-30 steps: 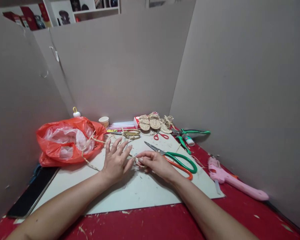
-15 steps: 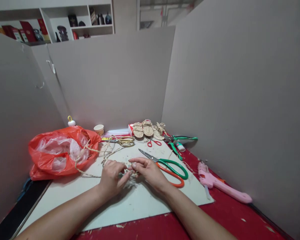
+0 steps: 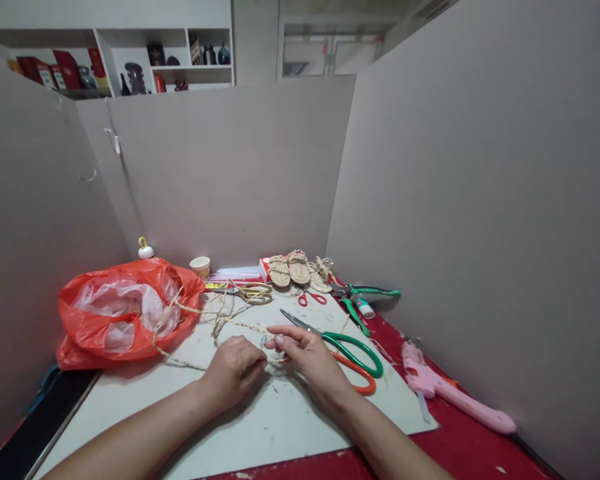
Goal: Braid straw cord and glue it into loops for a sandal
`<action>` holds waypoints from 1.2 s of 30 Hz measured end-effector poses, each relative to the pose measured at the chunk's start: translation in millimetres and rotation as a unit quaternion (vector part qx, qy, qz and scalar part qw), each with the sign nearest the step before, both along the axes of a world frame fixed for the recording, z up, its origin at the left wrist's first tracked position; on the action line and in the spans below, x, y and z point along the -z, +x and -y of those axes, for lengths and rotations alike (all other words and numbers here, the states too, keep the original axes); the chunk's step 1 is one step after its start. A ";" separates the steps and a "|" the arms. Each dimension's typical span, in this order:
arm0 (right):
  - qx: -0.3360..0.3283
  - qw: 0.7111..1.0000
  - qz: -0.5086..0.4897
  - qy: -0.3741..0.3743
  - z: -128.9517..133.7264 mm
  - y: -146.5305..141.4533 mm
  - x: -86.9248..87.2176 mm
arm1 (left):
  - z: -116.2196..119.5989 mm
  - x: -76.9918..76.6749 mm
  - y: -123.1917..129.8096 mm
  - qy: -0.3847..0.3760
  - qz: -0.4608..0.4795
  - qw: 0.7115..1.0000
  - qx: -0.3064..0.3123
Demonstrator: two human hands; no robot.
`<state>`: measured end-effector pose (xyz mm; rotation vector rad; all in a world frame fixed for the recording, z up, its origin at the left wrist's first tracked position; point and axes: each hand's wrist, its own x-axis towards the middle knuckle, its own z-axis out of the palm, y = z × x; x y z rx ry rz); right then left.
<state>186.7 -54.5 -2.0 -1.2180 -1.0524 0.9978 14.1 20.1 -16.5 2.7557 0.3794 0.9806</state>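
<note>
Over the white board (image 3: 290, 427), my left hand (image 3: 236, 370) is closed, its fingers pinched on a thin braided straw cord (image 3: 180, 362). My right hand (image 3: 313, 360) has thumb and forefinger brought together on the same cord, a short piece of which shows between the hands. Loops of cord run back to the left toward a red plastic bag (image 3: 130, 353). Large scissors (image 3: 357, 347) with one green and one orange handle lie just beyond my right hand, blades pointing to the far left. My fingers hide the worked part of the cord.
At the back lie small woven straw sandals (image 3: 299, 270), gold-handled scissors (image 3: 257, 293), small red-handled scissors (image 3: 313, 298) and a paper cup (image 3: 200, 267). Green-handled pliers (image 3: 355, 313) lie at the back right, and a pink glue gun (image 3: 455, 393) at the right. Grey partitions (image 3: 220, 173) surround the table.
My left fingers have closed, and that hand has turned palm-down. The hands are slightly farther apart, with cord visible between them. The whole view has shifted a little downward and to the right.
</note>
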 end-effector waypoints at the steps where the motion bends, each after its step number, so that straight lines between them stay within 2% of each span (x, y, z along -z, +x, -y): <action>1: 0.002 1.000 0.009 0.001 1.0 0.6 -1.3 | -0.3 -0.3 -0.1 0.007 0.008 1.000 0.005; 6: 0.035 0.997 0.070 0.024 6.2 5.1 -8.7 | -2.8 -5.3 -1.2 0.044 0.074 0.996 -0.007; 11: 0.010 0.996 0.093 0.008 11.2 1.8 -8.1 | -1.6 -12.8 -2.9 0.074 0.110 0.988 -0.074; 13: 0.007 0.996 0.088 -0.002 13.2 -0.8 -7.5 | -2.6 -13.1 -3.2 0.070 0.102 0.989 -0.075; 18: 0.037 0.997 0.062 -0.014 15.8 0.3 -11.6 | -7.0 -5.9 -3.4 -0.020 0.073 0.997 -0.021; 22: 0.049 0.999 0.013 -0.004 15.9 3.5 -16.2 | -3.3 -5.1 -2.2 -0.111 0.097 0.988 -0.035; 26: 0.030 0.996 -0.075 0.026 16.5 1.1 -16.9 | 4.3 -10.2 0.2 -0.240 0.116 0.961 -0.073; 29: 0.014 0.991 -0.130 0.042 16.4 -1.8 -15.5 | 10.9 -13.9 1.6 -0.324 0.135 0.934 -0.065; 36: -0.013 0.977 -0.211 0.030 14.6 -5.9 -13.0 | 23.7 -16.4 4.5 -0.408 0.156 0.899 -0.030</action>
